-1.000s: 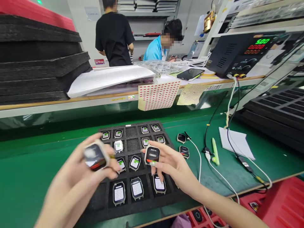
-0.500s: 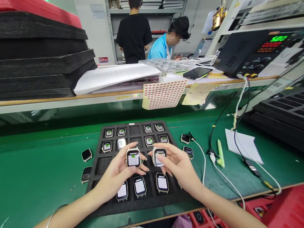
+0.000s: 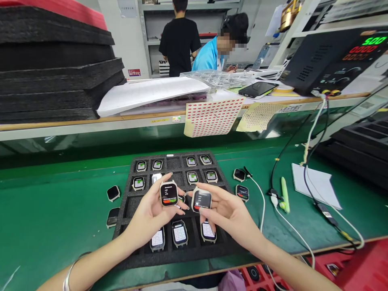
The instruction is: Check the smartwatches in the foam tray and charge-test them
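Observation:
My left hand [image 3: 154,208] is closed around a smartwatch body [image 3: 169,193] with no strap, its dark screen facing me with white text lines and a red and green bar. Beside it, my right hand [image 3: 230,212] grips a second smartwatch body [image 3: 201,200] by its edges, showing a similar dark screen with a red patch low down. Both are held above a black foam tray [image 3: 133,208] whose pockets hold several more watch bodies, such as one with a white grid screen [image 3: 180,233]. My hands hide some of the middle pockets.
Two dark-screened watches [image 3: 113,193] lie left of the tray, two more [image 3: 242,193] right of it. Cables [image 3: 274,198], a green pen-like tool [image 3: 285,194] and white paper [image 3: 315,184] lie further right. A power supply [image 3: 330,60] stands on the shelf; two people are beyond.
Both held watches' screens have switched from a white grid to dark pages with text and coloured bars. My right thumb has moved off the screen to the lower edge. The view has shifted slightly.

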A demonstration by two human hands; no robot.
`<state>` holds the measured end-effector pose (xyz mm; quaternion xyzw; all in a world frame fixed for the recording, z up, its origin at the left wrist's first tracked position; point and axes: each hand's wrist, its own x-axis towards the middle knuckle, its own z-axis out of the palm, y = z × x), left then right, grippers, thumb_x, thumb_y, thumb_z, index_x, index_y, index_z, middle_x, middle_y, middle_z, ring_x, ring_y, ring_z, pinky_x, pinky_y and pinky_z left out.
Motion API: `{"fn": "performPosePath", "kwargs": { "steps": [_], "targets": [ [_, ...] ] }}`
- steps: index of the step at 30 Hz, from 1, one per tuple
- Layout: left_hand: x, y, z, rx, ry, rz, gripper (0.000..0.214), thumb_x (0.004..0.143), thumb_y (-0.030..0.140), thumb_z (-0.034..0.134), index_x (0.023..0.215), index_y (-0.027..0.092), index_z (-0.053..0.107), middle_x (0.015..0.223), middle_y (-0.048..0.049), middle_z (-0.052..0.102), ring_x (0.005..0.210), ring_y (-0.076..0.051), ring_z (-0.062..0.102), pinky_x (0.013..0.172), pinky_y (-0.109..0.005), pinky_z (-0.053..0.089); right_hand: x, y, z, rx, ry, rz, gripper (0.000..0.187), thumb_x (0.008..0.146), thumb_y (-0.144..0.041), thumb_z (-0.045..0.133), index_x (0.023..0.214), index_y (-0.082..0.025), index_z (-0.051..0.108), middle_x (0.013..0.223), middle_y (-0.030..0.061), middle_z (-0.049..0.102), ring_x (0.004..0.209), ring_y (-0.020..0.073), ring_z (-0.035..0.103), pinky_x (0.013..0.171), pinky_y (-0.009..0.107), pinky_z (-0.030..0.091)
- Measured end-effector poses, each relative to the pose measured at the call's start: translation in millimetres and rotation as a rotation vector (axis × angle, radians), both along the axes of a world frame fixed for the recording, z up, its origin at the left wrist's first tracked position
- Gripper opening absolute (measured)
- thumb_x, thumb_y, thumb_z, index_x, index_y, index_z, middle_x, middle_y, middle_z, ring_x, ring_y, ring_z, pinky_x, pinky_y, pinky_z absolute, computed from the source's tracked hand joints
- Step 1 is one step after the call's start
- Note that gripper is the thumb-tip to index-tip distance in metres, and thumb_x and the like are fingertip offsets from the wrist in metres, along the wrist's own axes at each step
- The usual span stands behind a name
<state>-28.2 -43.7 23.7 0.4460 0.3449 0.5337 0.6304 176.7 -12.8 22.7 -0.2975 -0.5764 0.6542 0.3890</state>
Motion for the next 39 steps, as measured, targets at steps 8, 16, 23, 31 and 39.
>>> {"fn": "performPosePath", "kwargs": {
  "steps": [8,16,23,31,39],
  "targets": [
    [2,-3,3.0,-0.029,0.060,0.049,0.053,0.084,0.016,0.061,0.132,0.022,0.039,0.100,-0.0063,0.061,0.078,-0.016,0.065,0.074,-0.032,0.054,5,2,-3.0,0.002,0.008,-0.044,0.031,0.087,-0.029,0.060,0.117,-0.020,0.061,0.085,0.0068,0.066,0.052,0.0125,0.059,0.040,0.019,0.048],
    [4,-1,2.4,-0.032,0.132,0.049,0.026,0.089,0.026,0.054,0.114,0.018,0.048,0.088,-0.0041,0.061,0.067,-0.016,0.065,0.059,-0.030,0.053,3,-1,0.7,0.021,-0.040,-0.088,0.025,0.088,-0.028,0.060,0.111,-0.020,0.065,0.088,0.0067,0.069,0.046,0.0083,0.053,0.039,0.017,0.044],
    [3,-2,-0.8,-0.034,0.105,0.048,0.034,0.086,0.022,0.057,0.118,0.019,0.048,0.090,-0.0042,0.060,0.068,-0.016,0.064,0.060,-0.029,0.053,8,-5,2.6,-0.017,0.010,0.066,0.048,0.082,-0.017,0.066,0.128,-0.024,0.054,0.105,0.0086,0.065,0.073,0.0147,0.062,0.050,0.018,0.050],
    [2,-6,-2.7,-0.062,0.052,0.016,0.060,0.082,0.020,0.065,0.136,0.023,0.039,0.101,-0.0081,0.061,0.079,-0.020,0.066,0.070,-0.034,0.054,9,-5,-2.4,0.003,-0.059,0.003,0.048,0.081,-0.016,0.068,0.127,-0.023,0.055,0.112,0.0093,0.064,0.074,0.0142,0.062,0.049,0.018,0.051],
    [-8,-19,-13.3,-0.143,0.063,-0.005,0.079,0.078,0.016,0.070,0.142,0.030,0.027,0.106,-0.0071,0.060,0.083,-0.018,0.065,0.075,-0.032,0.051,37,3,-9.1,0.060,-0.290,0.028,0.060,0.080,-0.026,0.070,0.135,-0.023,0.048,0.100,0.0084,0.066,0.063,0.0136,0.058,0.050,0.024,0.053]
  ]
}}
